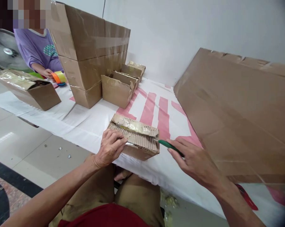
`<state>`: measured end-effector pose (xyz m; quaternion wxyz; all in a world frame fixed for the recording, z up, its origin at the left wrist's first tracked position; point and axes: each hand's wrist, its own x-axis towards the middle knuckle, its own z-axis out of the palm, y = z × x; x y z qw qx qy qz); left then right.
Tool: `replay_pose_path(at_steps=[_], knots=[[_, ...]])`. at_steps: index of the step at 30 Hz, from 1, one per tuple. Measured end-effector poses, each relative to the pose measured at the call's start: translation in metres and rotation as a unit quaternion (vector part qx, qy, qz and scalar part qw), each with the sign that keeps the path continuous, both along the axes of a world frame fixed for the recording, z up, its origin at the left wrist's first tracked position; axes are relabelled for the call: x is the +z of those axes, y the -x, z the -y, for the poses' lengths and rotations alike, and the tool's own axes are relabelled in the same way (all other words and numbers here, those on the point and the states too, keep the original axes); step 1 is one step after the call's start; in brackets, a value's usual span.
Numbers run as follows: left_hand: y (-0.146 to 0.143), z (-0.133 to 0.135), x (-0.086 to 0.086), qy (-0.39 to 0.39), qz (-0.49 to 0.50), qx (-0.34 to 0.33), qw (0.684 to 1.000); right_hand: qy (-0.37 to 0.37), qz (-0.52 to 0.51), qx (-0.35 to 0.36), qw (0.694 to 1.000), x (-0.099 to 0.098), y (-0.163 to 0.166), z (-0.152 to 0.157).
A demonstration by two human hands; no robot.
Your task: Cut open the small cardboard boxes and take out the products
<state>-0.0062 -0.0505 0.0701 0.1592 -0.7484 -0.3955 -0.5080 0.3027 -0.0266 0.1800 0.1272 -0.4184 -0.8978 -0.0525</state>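
Note:
A small cardboard box (142, 153) sits near the front edge of the table, its torn, ridged top split by a long gap. Strips of shiny clear tape cling to the back flap (135, 125). My left hand (112, 146) is closed over the box's left end, fingers curled on the ridged front flap. In my right hand (192, 156) is a slim green-handled tool (169, 146). Its thin metal tip meets the right end of the gap; the exact kind of tip is too small to make out.
Stacked taped cartons (88, 41) rise at the back left, beside opened boxes (117, 91). A large cardboard sheet or carton (241, 119) leans on the right. Another box (36, 94) stands at left, near a person (38, 52) holding tape rolls (58, 77). A red object (247, 198) lies at lower right.

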Motion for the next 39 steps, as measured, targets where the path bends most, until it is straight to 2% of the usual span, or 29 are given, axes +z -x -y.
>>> replay_pose_path(at_steps=[2, 5, 8, 10, 13, 16, 21, 23, 25, 28, 31, 33, 35, 39], knots=[[-0.001, 0.0, 0.0, -0.002, 0.0, 0.006, 1.0, -0.005, -0.091, -0.035, 0.995, -0.013, -0.025, 0.002], [-0.002, 0.002, 0.001, 0.005, -0.008, 0.013, 1.0, -0.028, -0.157, -0.132, 0.978, -0.054, -0.053, 0.001], [-0.003, 0.006, 0.003, 0.016, -0.017, 0.02, 1.0, -0.042, -0.111, -0.191, 0.974, -0.106, -0.065, -0.006], [-0.001, 0.009, 0.005, 0.023, -0.028, 0.026, 0.999, -0.046, -0.06, -0.2, 0.977, -0.133, -0.067, -0.012], [0.001, 0.011, 0.005, 0.028, -0.036, 0.031, 0.998, -0.05, -0.026, -0.173, 0.983, -0.148, -0.068, -0.02], [0.003, 0.012, 0.004, 0.03, -0.025, 0.031, 0.999, -0.078, -0.081, -0.142, 0.983, -0.131, -0.064, -0.026], [0.002, 0.014, 0.004, 0.04, -0.002, 0.02, 0.999, -0.094, -0.21, -0.047, 0.972, -0.065, -0.025, -0.025], [0.002, 0.015, 0.007, 0.049, 0.006, 0.014, 0.999, -0.087, -0.202, 0.006, 0.976, -0.042, 0.001, -0.026], [0.001, 0.015, 0.011, 0.057, 0.016, 0.012, 0.998, -0.064, -0.16, 0.052, 0.984, -0.027, 0.025, -0.03], [0.0, 0.014, 0.014, 0.057, 0.029, 0.013, 0.998, -0.041, -0.071, 0.088, 0.993, -0.02, 0.056, -0.043], [0.001, 0.013, 0.015, 0.056, 0.032, 0.01, 0.998, -0.06, 0.003, 0.099, 0.993, -0.02, 0.075, -0.056], [0.003, 0.012, 0.016, 0.059, 0.034, 0.007, 0.998, -0.081, 0.013, 0.098, 0.992, -0.02, 0.081, -0.064], [0.004, 0.012, 0.016, 0.06, 0.035, 0.001, 0.998, -0.104, -0.005, 0.08, 0.991, -0.017, 0.085, -0.071], [0.008, 0.01, 0.018, 0.055, 0.03, -0.011, 0.998, -0.167, -0.017, -0.005, 0.986, -0.008, 0.09, -0.078]])
